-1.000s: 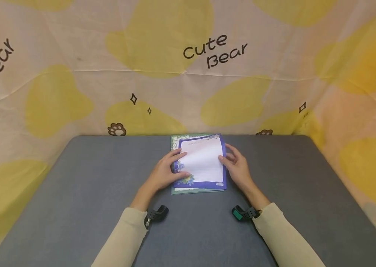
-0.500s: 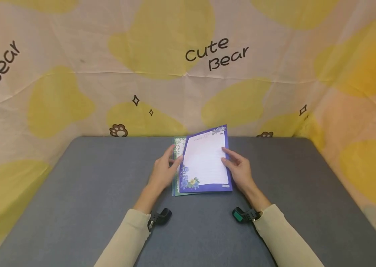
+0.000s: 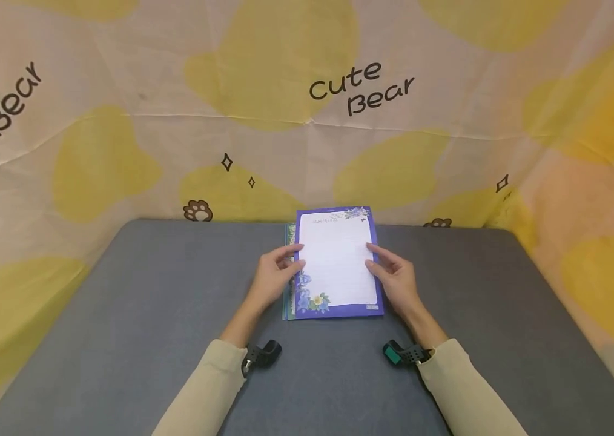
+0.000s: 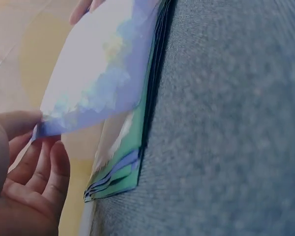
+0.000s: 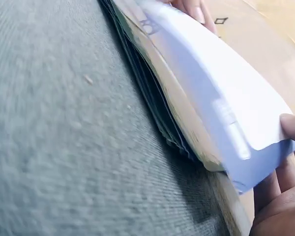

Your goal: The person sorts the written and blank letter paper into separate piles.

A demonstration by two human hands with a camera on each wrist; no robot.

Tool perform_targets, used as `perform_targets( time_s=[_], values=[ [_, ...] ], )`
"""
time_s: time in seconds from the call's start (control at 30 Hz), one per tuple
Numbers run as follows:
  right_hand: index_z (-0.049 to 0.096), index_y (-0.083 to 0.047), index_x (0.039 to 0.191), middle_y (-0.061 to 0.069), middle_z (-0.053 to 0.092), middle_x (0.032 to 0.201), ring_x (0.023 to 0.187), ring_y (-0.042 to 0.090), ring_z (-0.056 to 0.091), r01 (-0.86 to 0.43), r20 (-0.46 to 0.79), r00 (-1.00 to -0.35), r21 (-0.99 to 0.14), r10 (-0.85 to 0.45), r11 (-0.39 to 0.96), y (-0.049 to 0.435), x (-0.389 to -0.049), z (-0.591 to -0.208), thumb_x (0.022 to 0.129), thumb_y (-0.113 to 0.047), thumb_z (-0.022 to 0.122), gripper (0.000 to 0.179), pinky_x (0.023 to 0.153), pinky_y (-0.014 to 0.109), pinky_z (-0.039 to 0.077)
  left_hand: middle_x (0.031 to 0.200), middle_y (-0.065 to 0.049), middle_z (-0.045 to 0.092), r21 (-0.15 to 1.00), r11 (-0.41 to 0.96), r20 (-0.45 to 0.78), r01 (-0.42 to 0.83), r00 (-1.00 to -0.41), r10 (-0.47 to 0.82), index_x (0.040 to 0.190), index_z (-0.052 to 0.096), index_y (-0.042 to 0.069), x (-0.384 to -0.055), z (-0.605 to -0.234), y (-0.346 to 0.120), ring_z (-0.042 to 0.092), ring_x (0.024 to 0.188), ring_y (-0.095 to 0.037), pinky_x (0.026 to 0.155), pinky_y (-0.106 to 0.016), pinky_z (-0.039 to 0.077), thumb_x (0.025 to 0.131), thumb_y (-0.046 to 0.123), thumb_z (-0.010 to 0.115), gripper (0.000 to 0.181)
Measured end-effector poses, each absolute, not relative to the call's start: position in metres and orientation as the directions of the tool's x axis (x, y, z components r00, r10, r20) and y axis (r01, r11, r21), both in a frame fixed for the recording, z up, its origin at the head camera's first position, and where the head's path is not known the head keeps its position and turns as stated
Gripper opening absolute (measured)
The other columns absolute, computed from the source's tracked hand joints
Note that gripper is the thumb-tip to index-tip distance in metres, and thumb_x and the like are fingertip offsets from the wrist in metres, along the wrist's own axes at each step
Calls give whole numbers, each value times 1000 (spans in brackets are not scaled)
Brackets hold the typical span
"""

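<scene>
A sheet of writing paper (image 3: 336, 260) with a purple-blue border and printed flowers is held by its two side edges. My left hand (image 3: 276, 274) pinches the left edge, thumb on the face and fingers behind, as the left wrist view shows. At the opposite edge my right hand (image 3: 398, 280) pinches the sheet between thumb and fingers. Beneath it lies a stack of green-edged sheets (image 4: 119, 169), its layers slightly fanned at the corner. The sheet is lifted off the stack at its sides and covers most of it in the head view.
The grey tabletop (image 3: 176, 327) stretches out on both sides of the stack. A patterned cloth (image 3: 263, 91) with yellow patches and printed lettering hangs behind the table's far edge. Each wrist wears a black strap with a small device (image 3: 266, 354).
Both hands have shifted slightly right with the purple-bordered sheet, which has come off the stack's top and straightened. My left hand let go of the sheet's face and now pinches its left edge.
</scene>
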State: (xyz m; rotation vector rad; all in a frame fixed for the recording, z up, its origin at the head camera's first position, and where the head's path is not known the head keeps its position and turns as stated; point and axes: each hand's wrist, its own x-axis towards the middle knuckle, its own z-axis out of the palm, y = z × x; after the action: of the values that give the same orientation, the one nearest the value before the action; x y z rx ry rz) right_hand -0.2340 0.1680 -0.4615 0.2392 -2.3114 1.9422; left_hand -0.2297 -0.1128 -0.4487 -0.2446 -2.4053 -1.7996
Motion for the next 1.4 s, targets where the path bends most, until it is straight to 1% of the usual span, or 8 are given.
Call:
perform_targets(
  time_s=[0.13, 0.23, 0.33, 0.47, 0.6, 0.83, 1.1, 1.4],
  values=[
    [63, -13, 139, 8, 57, 150, 139, 26, 54, -212, 207, -977, -939, -45, 271, 170, -235, -459, 98, -21, 68, 41, 106, 32, 48, 105, -15, 74, 932, 288, 222, 220, -975, 27, 123, 73, 10, -230, -446, -112, 58, 68, -12, 57, -19, 45, 91, 11, 74, 31],
    [62, -15, 139, 8, 57, 149, 128, 26, 64, -206, 206, -978, -929, -31, 308, 172, -236, -458, 97, -23, 69, 44, 98, 23, 54, 97, -16, 73, 928, 299, 226, 221, -974, 18, 123, 73, 10, -230, -444, -110, 56, 65, -11, 55, -20, 44, 91, 10, 75, 32],
    [64, -15, 138, 11, 61, 145, 103, 18, 74, -193, 202, -979, -927, -4, 321, 175, -235, -456, 95, -23, 72, 44, 81, 15, 57, 104, -17, 72, 926, 310, 220, 214, -975, 17, 124, 73, 10, -230, -440, -106, 58, 67, -10, 56, -20, 45, 89, 8, 76, 35],
    [66, -13, 135, 16, 64, 138, 80, 2, 71, -193, 210, -978, -924, 15, 330, 183, -234, -454, 94, -21, 73, 43, 67, 15, 55, 119, -15, 69, 917, 340, 217, 210, -976, 18, 128, 71, 11, -231, -436, -98, 65, 76, -13, 62, -20, 51, 88, 8, 77, 40],
    [66, -13, 135, 15, 64, 138, 76, -1, 69, -196, 215, -976, -916, 17, 351, 190, -233, -450, 93, -22, 75, 44, 64, 16, 54, 126, -15, 69, 906, 366, 221, 212, -975, 17, 132, 68, 11, -231, -433, -89, 70, 83, -20, 66, -22, 56, 89, 9, 76, 44],
    [66, -16, 135, 10, 65, 138, 67, 6, 65, -160, 199, -978, -905, 59, 395, 201, -231, -437, 91, -25, 77, 46, 55, 18, 49, 133, -13, 66, 901, 372, 237, 223, -972, 11, 134, 67, 13, -231, -430, -74, 72, 86, -23, 70, -28, 60, 90, 8, 74, 44],
    [61, -16, 141, 15, 63, 140, 68, 4, 68, -88, 148, -984, -890, 100, 447, 220, -232, -419, 92, -30, 75, 53, 58, 19, 53, 133, -12, 65, 908, 324, 281, 266, -960, 1, 133, 68, 11, -234, -423, -52, 71, 88, -26, 71, -31, 61, 90, 5, 73, 44],
    [59, -14, 143, 17, 62, 141, 64, 2, 66, -106, 183, -975, -885, 129, 453, 238, -228, -398, 92, -26, 76, 55, 55, 21, 52, 144, -10, 57, 902, 340, 271, 267, -962, 38, 138, 63, 11, -235, -408, -28, 68, 93, -24, 65, -23, 55, 90, 5, 73, 49]
  ],
)
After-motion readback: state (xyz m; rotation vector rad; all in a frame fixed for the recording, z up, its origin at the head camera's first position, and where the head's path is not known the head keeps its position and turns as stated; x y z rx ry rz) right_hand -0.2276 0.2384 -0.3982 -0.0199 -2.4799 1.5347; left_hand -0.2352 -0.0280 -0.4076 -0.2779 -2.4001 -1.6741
